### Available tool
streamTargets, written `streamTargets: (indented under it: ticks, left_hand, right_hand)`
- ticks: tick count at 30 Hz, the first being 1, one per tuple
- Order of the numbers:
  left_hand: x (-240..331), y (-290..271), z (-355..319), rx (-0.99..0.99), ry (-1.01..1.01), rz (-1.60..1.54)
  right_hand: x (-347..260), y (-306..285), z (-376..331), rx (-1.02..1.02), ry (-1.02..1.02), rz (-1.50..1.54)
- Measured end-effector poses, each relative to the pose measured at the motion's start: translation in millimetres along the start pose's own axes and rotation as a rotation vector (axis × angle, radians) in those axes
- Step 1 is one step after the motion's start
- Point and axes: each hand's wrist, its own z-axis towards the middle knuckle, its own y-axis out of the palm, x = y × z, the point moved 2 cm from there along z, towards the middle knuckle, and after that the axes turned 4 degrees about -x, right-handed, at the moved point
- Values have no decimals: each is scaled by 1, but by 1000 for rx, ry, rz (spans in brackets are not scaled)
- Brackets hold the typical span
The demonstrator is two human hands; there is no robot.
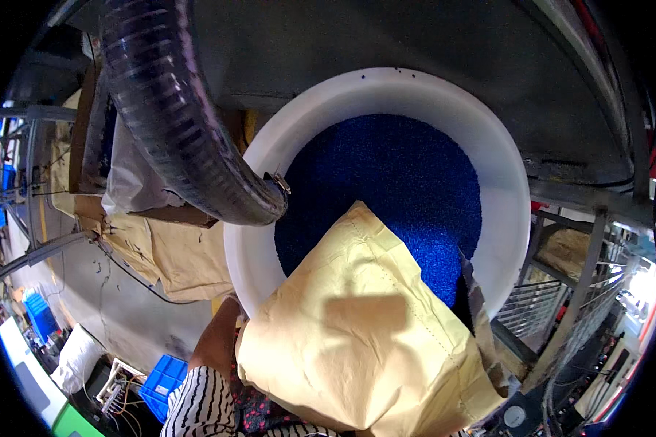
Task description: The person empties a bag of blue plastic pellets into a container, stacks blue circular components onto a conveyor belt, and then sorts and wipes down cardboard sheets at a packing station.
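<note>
A large tan paper sack point(364, 342) leans over the near rim of a round white tub point(504, 182), its pointed top end reaching in over the contents. Fine dark-blue granules point(386, 156) fill much of the tub, brighter beside the sack's right edge. At the sack's left edge, close to the tub's outer wall, is my left hand point(230, 306); its fingers are hidden, so its grip does not show. My left forearm rises from a striped sleeve. My right hand is out of sight, with the sack covering the lower right.
A thick ribbed dark hose point(171, 124) with a metal clamp curves down over the tub's left rim. Brown paper point(186, 262) and a cardboard box lie left. Blue crates point(160, 386) stand lower left. Metal framing and a wire rack point(532, 309) are at right.
</note>
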Motion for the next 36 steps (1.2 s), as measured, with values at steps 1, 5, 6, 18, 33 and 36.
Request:
streamTargets:
  ticks: [1,5,6,18,33,36]
  left_hand:
    - [15,3,7,-46,-9,58]
    - [-14,0,-19,-73,-2,4]
    - [-15,0,-24,-87,-11,8]
    - [-2,-18,-134,-292,-70,72]
    - [98,43,-370,-1135,124,119]
    - [156,92,-423,-1210,388,14]
  right_hand:
    - [-7,6,-5,57,34,80]
    - [6,22,27,82,-10,211]
    - [10,30,22,95,-6,253]
    - [103,119,-203,-54,-80,1465]
    - [-109,-64,-514,176,-130,1122]
    - [-177,-92,-517,231,-360,1342]
